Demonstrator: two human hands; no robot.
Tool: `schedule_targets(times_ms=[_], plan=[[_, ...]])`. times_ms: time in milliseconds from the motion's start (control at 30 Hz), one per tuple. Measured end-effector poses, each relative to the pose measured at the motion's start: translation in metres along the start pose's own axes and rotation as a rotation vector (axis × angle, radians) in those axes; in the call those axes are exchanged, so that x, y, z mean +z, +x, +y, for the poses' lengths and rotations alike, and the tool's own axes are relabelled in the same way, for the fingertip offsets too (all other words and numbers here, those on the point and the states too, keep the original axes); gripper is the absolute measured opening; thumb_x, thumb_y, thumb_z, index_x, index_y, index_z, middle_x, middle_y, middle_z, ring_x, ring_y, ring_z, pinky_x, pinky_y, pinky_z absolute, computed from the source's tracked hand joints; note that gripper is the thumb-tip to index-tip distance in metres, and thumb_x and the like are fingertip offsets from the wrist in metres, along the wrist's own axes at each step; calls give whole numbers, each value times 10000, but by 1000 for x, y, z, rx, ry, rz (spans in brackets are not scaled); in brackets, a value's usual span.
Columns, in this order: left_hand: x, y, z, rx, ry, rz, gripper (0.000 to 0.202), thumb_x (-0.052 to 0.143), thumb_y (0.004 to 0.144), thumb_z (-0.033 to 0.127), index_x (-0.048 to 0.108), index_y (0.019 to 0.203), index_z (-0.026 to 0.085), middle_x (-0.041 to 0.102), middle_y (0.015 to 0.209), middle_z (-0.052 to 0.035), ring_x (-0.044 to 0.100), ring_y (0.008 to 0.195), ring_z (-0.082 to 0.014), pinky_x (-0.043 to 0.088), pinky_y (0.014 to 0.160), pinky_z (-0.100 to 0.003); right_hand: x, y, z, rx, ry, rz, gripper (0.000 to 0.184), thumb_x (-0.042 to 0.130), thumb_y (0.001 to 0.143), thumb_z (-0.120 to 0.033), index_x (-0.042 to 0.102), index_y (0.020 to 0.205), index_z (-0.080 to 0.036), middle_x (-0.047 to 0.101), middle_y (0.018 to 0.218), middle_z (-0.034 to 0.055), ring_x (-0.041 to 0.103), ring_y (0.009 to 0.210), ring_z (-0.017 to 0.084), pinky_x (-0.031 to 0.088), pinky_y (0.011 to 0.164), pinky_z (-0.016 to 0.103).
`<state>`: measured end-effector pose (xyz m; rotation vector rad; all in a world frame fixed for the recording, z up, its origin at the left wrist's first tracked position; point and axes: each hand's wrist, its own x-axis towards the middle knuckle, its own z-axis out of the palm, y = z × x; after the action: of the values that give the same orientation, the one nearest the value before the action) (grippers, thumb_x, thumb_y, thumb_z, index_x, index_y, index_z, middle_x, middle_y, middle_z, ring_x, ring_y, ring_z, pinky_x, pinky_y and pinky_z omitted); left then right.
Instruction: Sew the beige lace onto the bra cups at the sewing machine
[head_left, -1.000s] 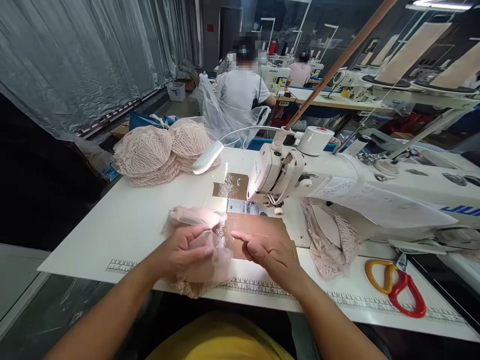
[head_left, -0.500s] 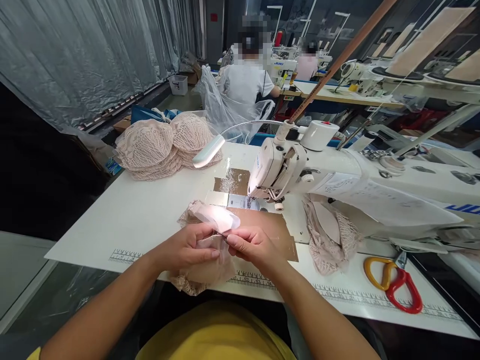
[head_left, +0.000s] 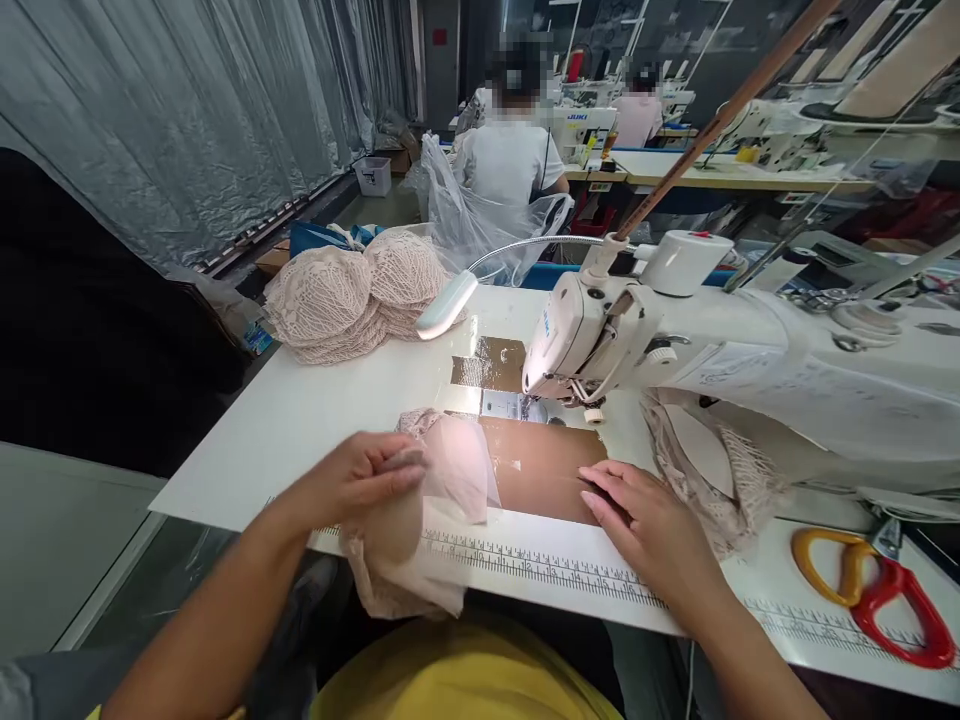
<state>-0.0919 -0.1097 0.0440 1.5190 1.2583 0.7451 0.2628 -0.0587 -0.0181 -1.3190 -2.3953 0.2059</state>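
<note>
My left hand [head_left: 379,478] is closed on a beige lace bra piece [head_left: 457,455] with sheer fabric and moulded cups. One cup lies on the table toward the sewing machine; the other part hangs over the front edge. To the right, my right hand [head_left: 637,515] rests low over the brown tape [head_left: 544,465], apart from the bra piece. Its thumb and forefinger are close together with a small dark sliver between them, too small to name. Behind the hands stands the white sewing machine [head_left: 574,335], its needle area lit by a lamp [head_left: 448,305].
Stacked lace bra pieces [head_left: 322,300] sit at the table's back left. Another lace piece [head_left: 712,460] lies under the machine arm. Scissors [head_left: 874,590] with orange and red handles lie at right. Beyond, a person in white [head_left: 510,160] sits beside clear plastic bags [head_left: 480,235].
My hands have drawn apart: the right has left the bra piece and moved right, while the left keeps hold of it. The bra piece has spread out, and the view has shifted left.
</note>
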Motion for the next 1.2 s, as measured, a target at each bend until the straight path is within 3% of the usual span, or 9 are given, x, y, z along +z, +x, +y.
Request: schedule_targets(times_ms=[133, 200, 367, 467, 633, 767, 1000, 1100, 1200], plan=[[-36, 6, 9, 82, 592, 417, 348, 510, 906, 420, 623, 1149, 198, 640, 1039, -74, 566, 1008, -273, 460, 872, -373, 2, -4, -22, 6, 172, -61, 315, 456, 939, -367, 649, 1128, -207, 657, 1136, 97, 627, 1026, 247, 517, 809, 340], [-41, 10, 10, 171, 845, 503, 406, 503, 909, 392, 568, 1256, 191, 566, 1261, -105, 469, 1201, -316, 375, 1024, -447, 4, 0, -33, 3, 251, -122, 302, 470, 933, -369, 646, 1108, -197, 663, 1105, 100, 634, 978, 243, 517, 786, 338], [-4, 34, 0, 387, 891, 70, 388, 531, 899, 267, 531, 1282, 206, 459, 1410, -115, 380, 1317, -290, 333, 1074, -491, 10, 17, -57, -27, 390, -264, 243, 504, 927, -347, 639, 1062, -197, 659, 1009, 89, 613, 826, 213, 484, 680, 313], [21, 53, -10, 330, 785, -47, 356, 576, 863, 219, 568, 1219, 207, 545, 1288, -118, 471, 1197, -288, 404, 975, -446, 13, 25, -67, -5, 424, -308, 220, 506, 926, -328, 641, 1048, -204, 638, 916, 64, 575, 730, 188, 446, 621, 294], [31, 62, -15, 160, 644, 12, 136, 542, 886, 264, 640, 869, 171, 638, 838, -43, 583, 781, -199, 439, 686, -296, 15, 28, -68, 110, 463, -277, 366, 545, 892, -392, 591, 1190, -184, 575, 772, 21, 542, 671, 185, 434, 632, 309], [35, 49, -5, 144, 557, 77, 236, 448, 949, 328, 593, 1085, 200, 664, 912, -23, 596, 786, -175, 438, 665, -262, 19, 28, -69, 358, 795, -237, 637, 629, 813, -507, 481, 1324, -157, 585, 720, -3, 521, 588, 157, 425, 547, 275], [56, 35, 6, 301, 397, 65, 280, 410, 974, 337, 634, 1015, 173, 630, 792, -6, 553, 687, -138, 426, 638, -248, 30, 33, -94, 542, 1342, -34, 344, 745, 728, -461, 688, 879, -157, 658, 684, 26, 597, 645, 177, 503, 630, 297], [54, 24, -1, 275, 506, 178, 332, 356, 990, 336, 645, 1008, 174, 656, 943, -54, 594, 884, -183, 469, 785, -296, 25, 29, -91, 540, 1459, 36, 305, 775, 700, -412, 708, 876, -172, 712, 818, 55, 645, 765, 211, 533, 749, 340], [48, 5, -17, 145, 800, 304, 378, 477, 933, 384, 558, 1241, 181, 575, 1255, -122, 503, 1172, -287, 427, 964, -443, 11, 15, -69, 581, 1439, 143, 266, 807, 670, -361, 707, 848, -188, 694, 747, 31, 638, 676, 188, 545, 664, 313]])
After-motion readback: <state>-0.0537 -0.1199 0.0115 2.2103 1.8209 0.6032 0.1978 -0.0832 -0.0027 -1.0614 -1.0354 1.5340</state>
